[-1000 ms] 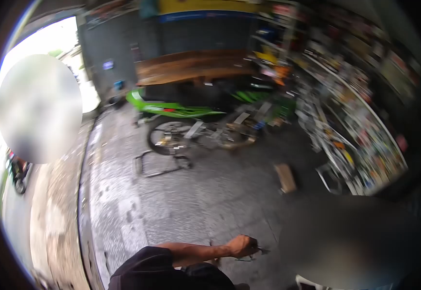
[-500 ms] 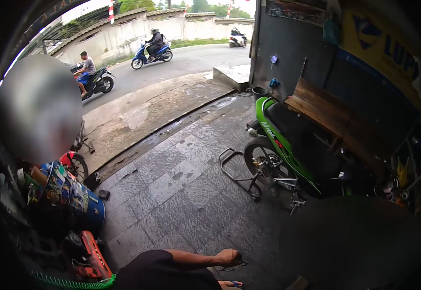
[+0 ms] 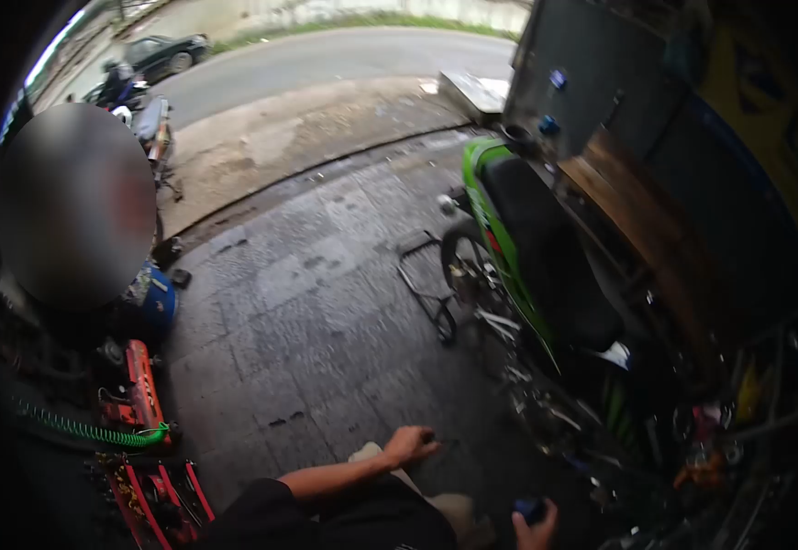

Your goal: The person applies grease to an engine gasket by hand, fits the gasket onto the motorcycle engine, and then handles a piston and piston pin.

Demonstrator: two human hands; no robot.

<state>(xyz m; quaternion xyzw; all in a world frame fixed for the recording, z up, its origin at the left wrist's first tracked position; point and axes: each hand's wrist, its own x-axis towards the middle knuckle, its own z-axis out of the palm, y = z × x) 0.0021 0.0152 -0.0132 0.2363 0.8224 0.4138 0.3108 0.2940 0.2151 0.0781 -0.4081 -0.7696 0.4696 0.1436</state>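
Note:
My left hand (image 3: 410, 446) is at the bottom centre, over the floor and my lap, with its bare forearm reaching in from the lower left. Its fingers are curled together around something small and dark that blur hides. Lower and to the right, at the frame's bottom edge, my right hand (image 3: 538, 529) grips a small dark blue object (image 3: 531, 509) between thumb and fingers. The two hands are apart. Beyond them on the right stands a green motorcycle (image 3: 509, 247) with a black seat.
A black metal stand (image 3: 422, 284) is on the tiled floor (image 3: 307, 302) behind the motorcycle. A wooden bench (image 3: 642, 206) lines the right wall. To the left are a blue drum (image 3: 159, 302), a red tool (image 3: 142, 380), a green coiled hose (image 3: 87, 428) and a red rack (image 3: 156, 500).
The view has swung from the shelves towards the street and tilted down. My right hand with the dark blue object has come into view. My left hand stays closed, now slightly further left and higher.

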